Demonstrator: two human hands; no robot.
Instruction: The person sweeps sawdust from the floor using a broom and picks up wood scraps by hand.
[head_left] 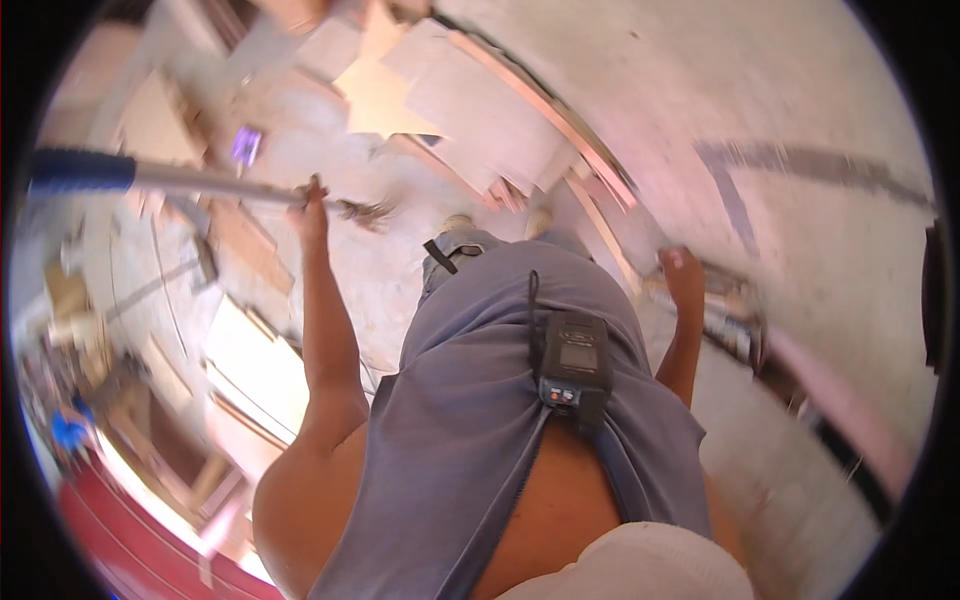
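My left hand (313,196) is closed around the silver shaft of a long-handled broom (215,184), held out to the left. The handle ends in a thick blue grip at the far left. Past my fingers, brown bristles (370,213) show close to the floor, partly blurred; where they join the shaft is hidden by the hand. My right hand (682,267) hangs at my right side with its fingers curled in, and I see nothing in it. It appears near a low stack of boards (730,305), apart from it as far as I can tell.
Several flat boards (490,105) lie ahead of my feet, with a long wooden strip (545,90) along their edge. A purple packet (246,146) lies on the concrete floor (800,90). Wood pieces (245,240) crowd the left side. A black device (576,355) is clipped to my grey garment.
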